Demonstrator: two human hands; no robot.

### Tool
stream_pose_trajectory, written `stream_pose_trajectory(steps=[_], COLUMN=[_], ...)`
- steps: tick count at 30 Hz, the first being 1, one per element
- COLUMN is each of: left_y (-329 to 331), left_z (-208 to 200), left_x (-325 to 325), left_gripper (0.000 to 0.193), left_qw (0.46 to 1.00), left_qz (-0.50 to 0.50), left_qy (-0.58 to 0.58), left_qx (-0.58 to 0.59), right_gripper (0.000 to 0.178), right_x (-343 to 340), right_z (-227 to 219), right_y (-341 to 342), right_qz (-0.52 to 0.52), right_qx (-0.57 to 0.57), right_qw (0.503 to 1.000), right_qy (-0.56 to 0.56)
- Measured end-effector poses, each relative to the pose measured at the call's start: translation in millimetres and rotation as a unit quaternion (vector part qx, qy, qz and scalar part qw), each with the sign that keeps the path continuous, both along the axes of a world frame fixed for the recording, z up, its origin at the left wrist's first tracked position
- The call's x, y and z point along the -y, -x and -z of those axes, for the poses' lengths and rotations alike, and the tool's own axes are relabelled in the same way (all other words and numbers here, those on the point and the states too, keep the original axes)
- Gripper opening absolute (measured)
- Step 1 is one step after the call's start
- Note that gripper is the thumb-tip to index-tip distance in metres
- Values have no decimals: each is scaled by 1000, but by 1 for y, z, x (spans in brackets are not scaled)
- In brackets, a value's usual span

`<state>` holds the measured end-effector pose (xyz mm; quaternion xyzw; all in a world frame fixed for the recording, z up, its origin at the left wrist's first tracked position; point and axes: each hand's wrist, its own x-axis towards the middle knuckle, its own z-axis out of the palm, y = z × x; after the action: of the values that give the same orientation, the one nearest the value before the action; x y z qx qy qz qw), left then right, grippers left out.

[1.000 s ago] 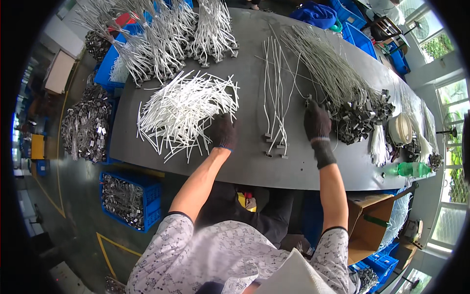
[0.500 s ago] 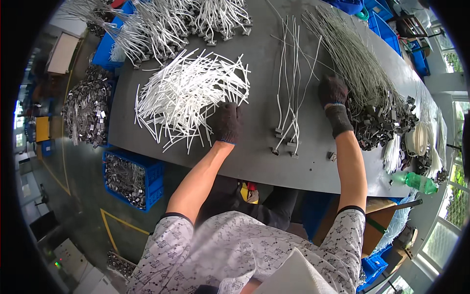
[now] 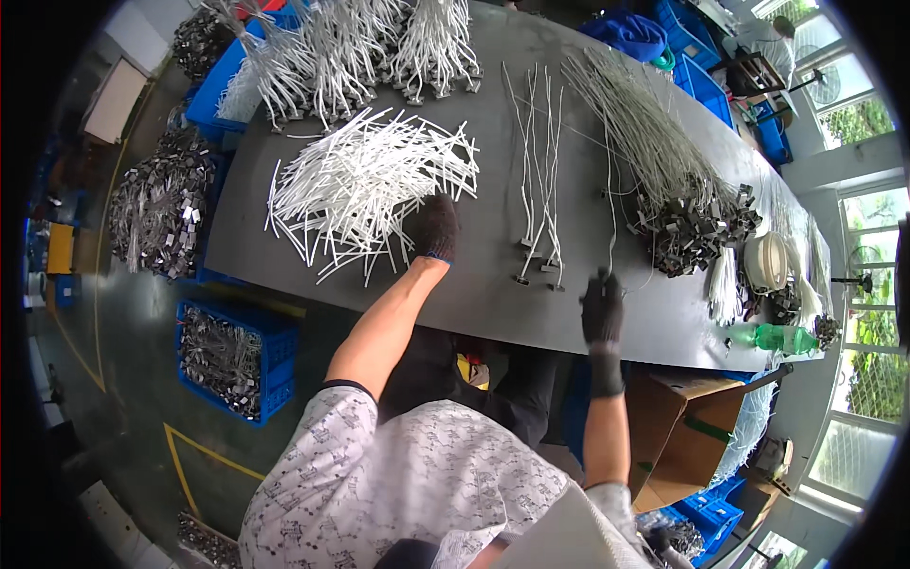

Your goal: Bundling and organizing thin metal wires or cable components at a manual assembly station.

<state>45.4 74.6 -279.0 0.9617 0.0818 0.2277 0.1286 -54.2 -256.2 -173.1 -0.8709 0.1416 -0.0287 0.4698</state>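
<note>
My left hand [image 3: 436,228], in a dark knit glove, rests at the right edge of a loose pile of short white tubes [image 3: 365,185]. Its fingers look curled together; whatever they hold is hidden. My right hand [image 3: 602,308], gloved alike, is near the table's front edge, closed at the lower end of a thin wire [image 3: 611,223] that runs up toward a bundle of grey wires [image 3: 630,123]. Dark metal clips [image 3: 692,232] cluster at that bundle's near end. Between my hands lie several separate wires [image 3: 540,171] with white sleeves and clips at their near ends.
Sleeved wire bundles [image 3: 332,57] lie along the table's far left. A white spool [image 3: 766,261] and a green bottle [image 3: 785,339] are at the right. Blue crates [image 3: 275,356] of metal parts stand left of the table, and a cardboard box [image 3: 664,427] below its right side.
My right hand has come away from the clip ends of the grey bundle toward the table's front edge, drawing a wire along. My left hand stays at the white tubes. The view has shifted slightly.
</note>
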Motion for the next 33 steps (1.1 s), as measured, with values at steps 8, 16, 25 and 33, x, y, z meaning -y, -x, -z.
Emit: stream_pose_trajectory(steps=[8,16,25,33], left_y=[52,96,78,86], left_z=[-11,-66,-162,-163], left_x=[-25,46,137,121], left_gripper=[20,14,14,19], left_qw=[650,387,509,695], left_qz=[-8,100,99,189], left_qy=[694,863,855,694], left_qx=[-309,-310,-20,-3], right_gripper=[19,12,18,26], right_x=[74,37,22,42], right_z=[100,79,32,79], right_y=[298,361,299,335], right_qz=[-256,-129,-194,-151], right_qx=[-249,-249,-176,-244], right_qw=[899,910,911,910], right_qy=[253,307,320,300])
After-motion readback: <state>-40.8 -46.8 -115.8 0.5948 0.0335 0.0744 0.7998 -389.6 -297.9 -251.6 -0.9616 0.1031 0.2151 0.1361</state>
